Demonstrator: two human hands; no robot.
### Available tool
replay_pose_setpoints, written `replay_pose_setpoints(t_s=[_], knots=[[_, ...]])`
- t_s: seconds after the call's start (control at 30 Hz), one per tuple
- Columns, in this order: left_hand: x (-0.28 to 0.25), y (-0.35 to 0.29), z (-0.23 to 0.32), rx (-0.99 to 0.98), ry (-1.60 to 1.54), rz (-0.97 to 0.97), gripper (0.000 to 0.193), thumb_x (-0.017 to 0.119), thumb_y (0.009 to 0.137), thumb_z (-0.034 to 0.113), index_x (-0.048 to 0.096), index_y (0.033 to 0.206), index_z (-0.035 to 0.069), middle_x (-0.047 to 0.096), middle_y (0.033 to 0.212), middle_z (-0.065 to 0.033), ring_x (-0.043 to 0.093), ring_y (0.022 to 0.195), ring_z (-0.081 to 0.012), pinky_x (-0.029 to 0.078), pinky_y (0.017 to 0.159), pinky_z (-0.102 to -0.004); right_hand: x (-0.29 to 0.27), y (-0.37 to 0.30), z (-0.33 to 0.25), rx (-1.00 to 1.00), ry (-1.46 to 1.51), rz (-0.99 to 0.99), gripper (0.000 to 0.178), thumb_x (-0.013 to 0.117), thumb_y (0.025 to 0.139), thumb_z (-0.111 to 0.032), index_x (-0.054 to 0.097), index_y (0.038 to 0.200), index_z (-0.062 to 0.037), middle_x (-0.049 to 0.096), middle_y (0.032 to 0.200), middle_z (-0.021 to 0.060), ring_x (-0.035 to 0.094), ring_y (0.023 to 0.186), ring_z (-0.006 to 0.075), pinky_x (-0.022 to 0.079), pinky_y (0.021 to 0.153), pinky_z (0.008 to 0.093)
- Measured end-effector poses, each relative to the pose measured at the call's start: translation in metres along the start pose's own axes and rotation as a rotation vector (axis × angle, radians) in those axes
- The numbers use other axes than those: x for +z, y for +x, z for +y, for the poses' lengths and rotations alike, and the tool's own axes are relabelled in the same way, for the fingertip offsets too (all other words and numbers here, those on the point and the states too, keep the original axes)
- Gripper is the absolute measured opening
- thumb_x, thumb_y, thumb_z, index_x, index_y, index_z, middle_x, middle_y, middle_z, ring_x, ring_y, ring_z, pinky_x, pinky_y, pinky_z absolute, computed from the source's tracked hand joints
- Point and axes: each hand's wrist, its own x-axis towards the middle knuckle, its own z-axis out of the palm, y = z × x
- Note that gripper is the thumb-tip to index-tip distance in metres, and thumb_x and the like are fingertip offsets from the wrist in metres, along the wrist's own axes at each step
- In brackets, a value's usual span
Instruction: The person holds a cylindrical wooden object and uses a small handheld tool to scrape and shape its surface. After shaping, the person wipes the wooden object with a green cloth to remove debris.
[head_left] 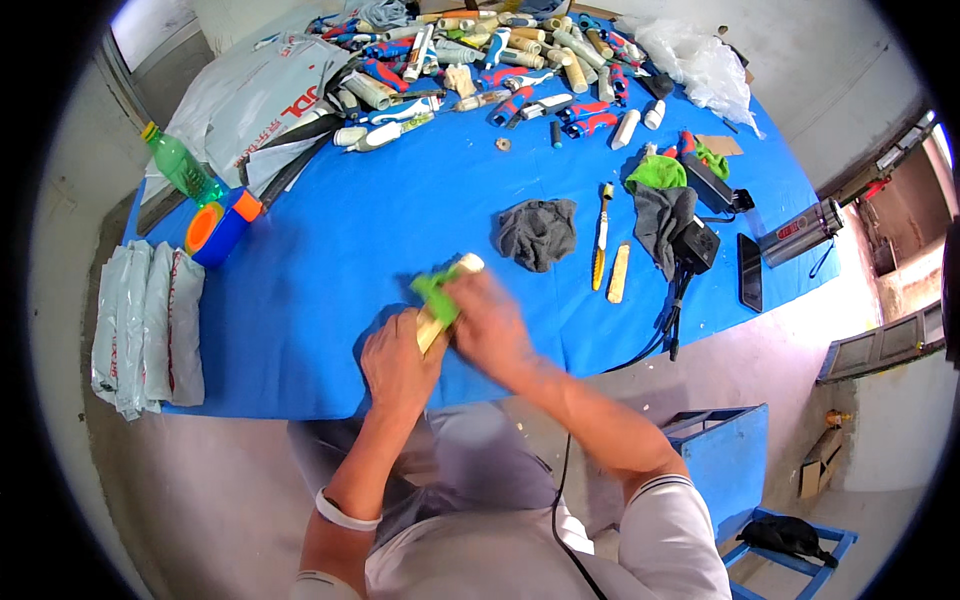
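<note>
My left hand (396, 362) is wrapped round the lower part of a pale yellow, elongated piece (429, 331) above the front of the table. Its whitish far end pokes out past my right hand (488, 328), which is smeared by motion. A green cloth (434, 296) lies against the piece, pinched under the right hand's fingers. The exact kind of the piece cannot be made out. Just beyond my hands is a crumpled grey cloth (537, 234). To its right are a toothbrush (602, 238) with a yellow handle and a slim cream-coloured piece (619, 273).
A heap of handles and tubes (500, 70) covers the table's far side. At left are stacked plastic packages (148, 325), a green bottle (180, 163) and a blue-orange tape dispenser (222, 228). At right are adapters with cables (694, 247), a phone (749, 272) and a steel flask (803, 232).
</note>
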Motion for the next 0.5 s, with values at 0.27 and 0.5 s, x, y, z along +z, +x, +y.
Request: replay_pose_setpoints(t_s=[0.27,0.5], knots=[[0.005,-0.005,-0.01,0.012,0.106,-0.067,0.045,0.08,0.075,0.029,0.059,0.104,0.001,0.064,0.088,-0.0156,0.064,0.078,-0.036,0.049,0.069,-0.0464,0.008,-0.011,-0.004,-0.071,0.081,-0.034,0.033,0.064,0.076,0.006,0.067,0.108,-0.0014,0.063,0.101,0.0186,0.062,0.092,0.0387,0.054,0.075,0.0434],[-0.004,0.002,0.006,-0.098,0.028,-0.063,0.042,0.08,0.08,0.031,0.059,0.101,0.001,0.066,0.091,-0.0185,0.065,0.08,-0.0386,0.051,0.069,-0.0468,-0.007,0.032,0.03,0.159,0.029,0.097,0.033,0.062,0.078,0.008,0.066,0.109,-0.0006,0.065,0.098,0.0197,0.063,0.088,0.0405,0.051,0.075,0.0463]])
